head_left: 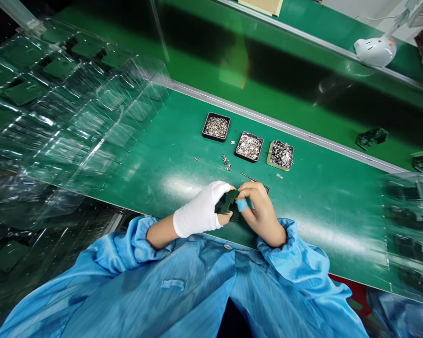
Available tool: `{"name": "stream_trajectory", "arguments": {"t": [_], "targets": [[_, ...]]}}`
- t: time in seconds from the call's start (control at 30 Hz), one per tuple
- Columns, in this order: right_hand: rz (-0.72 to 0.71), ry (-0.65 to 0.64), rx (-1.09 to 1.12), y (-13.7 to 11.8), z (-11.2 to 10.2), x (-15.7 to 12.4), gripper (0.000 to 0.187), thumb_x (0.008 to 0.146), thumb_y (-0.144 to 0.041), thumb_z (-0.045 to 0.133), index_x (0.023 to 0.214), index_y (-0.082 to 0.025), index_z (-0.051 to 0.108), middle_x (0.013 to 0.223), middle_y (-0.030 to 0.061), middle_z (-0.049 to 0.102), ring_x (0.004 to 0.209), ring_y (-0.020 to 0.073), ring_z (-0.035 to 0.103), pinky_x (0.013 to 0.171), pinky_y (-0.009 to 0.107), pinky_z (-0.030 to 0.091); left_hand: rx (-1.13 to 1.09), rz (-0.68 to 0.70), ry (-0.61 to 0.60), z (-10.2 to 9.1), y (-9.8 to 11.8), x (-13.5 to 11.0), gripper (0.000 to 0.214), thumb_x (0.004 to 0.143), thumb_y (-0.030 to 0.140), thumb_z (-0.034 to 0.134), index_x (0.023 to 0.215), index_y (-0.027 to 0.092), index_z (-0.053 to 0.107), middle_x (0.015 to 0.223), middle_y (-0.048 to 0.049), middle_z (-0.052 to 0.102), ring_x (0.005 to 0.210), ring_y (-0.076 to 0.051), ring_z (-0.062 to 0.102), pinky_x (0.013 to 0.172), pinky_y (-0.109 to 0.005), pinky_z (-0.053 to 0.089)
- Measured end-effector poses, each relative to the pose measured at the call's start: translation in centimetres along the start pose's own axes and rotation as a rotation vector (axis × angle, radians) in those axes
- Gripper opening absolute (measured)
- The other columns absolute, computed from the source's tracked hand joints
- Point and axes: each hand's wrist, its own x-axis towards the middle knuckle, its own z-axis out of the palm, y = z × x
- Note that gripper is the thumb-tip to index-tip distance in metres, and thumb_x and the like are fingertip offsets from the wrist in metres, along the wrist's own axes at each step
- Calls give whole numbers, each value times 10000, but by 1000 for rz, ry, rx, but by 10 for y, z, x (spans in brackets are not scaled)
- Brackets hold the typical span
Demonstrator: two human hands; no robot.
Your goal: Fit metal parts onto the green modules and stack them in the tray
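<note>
Close to the table's front edge, my left hand (pixel 200 209) wears a white glove with bare fingertips. Its fingers are closed on a dark green plastic part (pixel 229 202), held tilted above the table. My right hand (pixel 259 209), bare with blue tape around one digit, has its fingers pinched together at the right edge of that part. Whatever small piece may be between those fingertips is hidden. Just beyond the right hand lies a thin dark metal rod (pixel 248 177) with a bent end, partly covered by the hand.
Small trays of shiny metal pieces stand beyond my hands: left (pixel 216 126), middle (pixel 249 146) and right (pixel 281 155). Several loose metal pieces (pixel 226 162) lie nearer. Clear plastic trays (pixel 91 122) with green parts fill the left; another (pixel 409 225) stands right. A ledge (pixel 285 124) runs behind.
</note>
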Motion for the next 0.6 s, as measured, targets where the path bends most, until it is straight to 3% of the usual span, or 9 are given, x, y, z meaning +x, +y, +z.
{"name": "stream_trajectory", "arguments": {"t": [0.1,0.23,0.43,0.6], "targets": [[43,42,54,-1,3,0,90,909,-149,469,907,-227,513,966,61,559,929,201,551,813,374,465,-91,-33,0,-1,1,2,374,724,170,544,1095,185,500,1032,-82,615,968,-231,611,868,-390,517],[54,90,56,-2,6,-1,75,898,-161,496,901,-231,523,966,55,563,924,200,559,817,373,464,-22,-35,67,3,2,7,334,817,149,485,1147,174,527,1187,-114,618,1142,-237,581,995,-405,465],[54,119,85,-7,7,-1,88,895,-144,510,902,-230,523,946,40,572,896,185,571,798,337,464,107,17,81,-2,2,15,169,830,209,512,952,176,625,969,-76,697,911,-234,662,825,-364,518],[48,109,122,-5,10,-1,102,899,-126,508,918,-226,518,938,38,574,893,176,570,791,324,465,208,53,128,-1,1,16,181,839,233,492,927,164,634,915,-72,699,843,-228,655,758,-352,501]]}}
